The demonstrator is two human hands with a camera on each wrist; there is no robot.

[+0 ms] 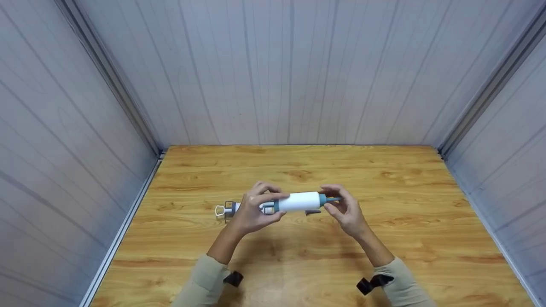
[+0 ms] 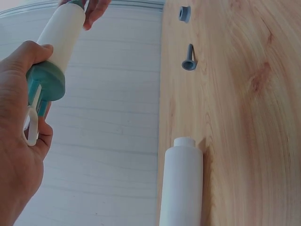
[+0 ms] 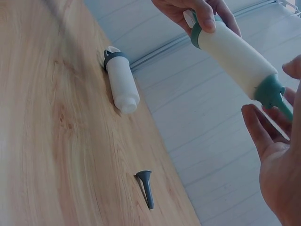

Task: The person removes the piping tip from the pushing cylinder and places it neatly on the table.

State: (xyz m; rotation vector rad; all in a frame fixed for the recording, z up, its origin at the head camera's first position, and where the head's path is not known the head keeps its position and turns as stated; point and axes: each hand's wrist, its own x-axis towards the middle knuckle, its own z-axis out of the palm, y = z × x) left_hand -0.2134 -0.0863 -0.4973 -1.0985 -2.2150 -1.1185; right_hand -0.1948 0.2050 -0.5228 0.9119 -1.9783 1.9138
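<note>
A white syringe-like press (image 1: 300, 201) with green ends is held level over the table in the head view. My left hand (image 1: 256, 209) grips its rear end, at the green cap and white pull ring (image 2: 31, 125). Around the front, the fingers and thumb of my right hand (image 1: 347, 213) curl on either side of the tapered green nozzle (image 3: 282, 104), with the thumb tip right at its collar. A second press, with a white barrel (image 3: 123, 82) and dark grey cap, lies on the table, partly hidden behind my left hand in the head view.
A loose dark grey nozzle (image 3: 146, 188) lies on the wooden table (image 1: 405, 238) beneath the held press. A small grey round piece (image 2: 184, 14) appears farther along in the left wrist view. Pale panel walls (image 1: 273, 76) stand at the back and both sides.
</note>
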